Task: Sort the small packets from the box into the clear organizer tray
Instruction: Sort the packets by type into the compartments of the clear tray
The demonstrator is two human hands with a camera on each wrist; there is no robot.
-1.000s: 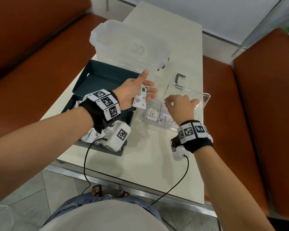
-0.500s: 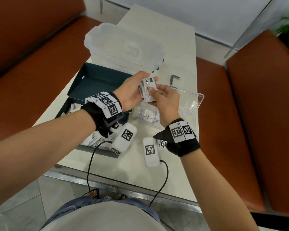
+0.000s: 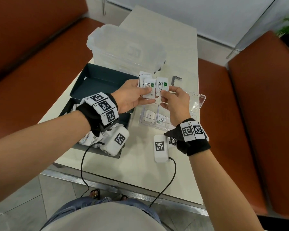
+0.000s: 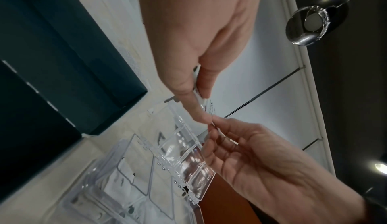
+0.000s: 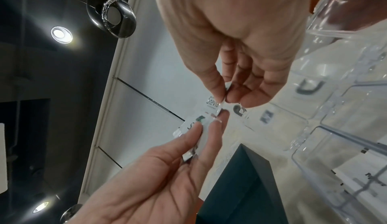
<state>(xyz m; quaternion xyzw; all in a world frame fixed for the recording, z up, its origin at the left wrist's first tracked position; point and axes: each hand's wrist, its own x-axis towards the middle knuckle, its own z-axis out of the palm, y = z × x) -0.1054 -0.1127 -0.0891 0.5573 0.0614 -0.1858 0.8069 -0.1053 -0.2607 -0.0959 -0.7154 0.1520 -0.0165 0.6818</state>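
White table (image 3: 137, 167) beneath; above the clear organizer tray (image 3: 198, 104), a fanned packet stack (image 3: 147, 88) is pinched by the left hand (image 3: 132, 99); one Stevia packet (image 3: 161, 85) is pinched by the right hand (image 3: 177, 105).

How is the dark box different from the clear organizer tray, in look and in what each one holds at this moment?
The dark box is opaque, dark teal; the clear organizer tray is see-through plastic. The box holds a loose pile of packets at its near end; the tray is split into compartments, and two near ones hold sorted packets. The box lies under the left forearm, the tray under the right hand. Both stand open on the table.
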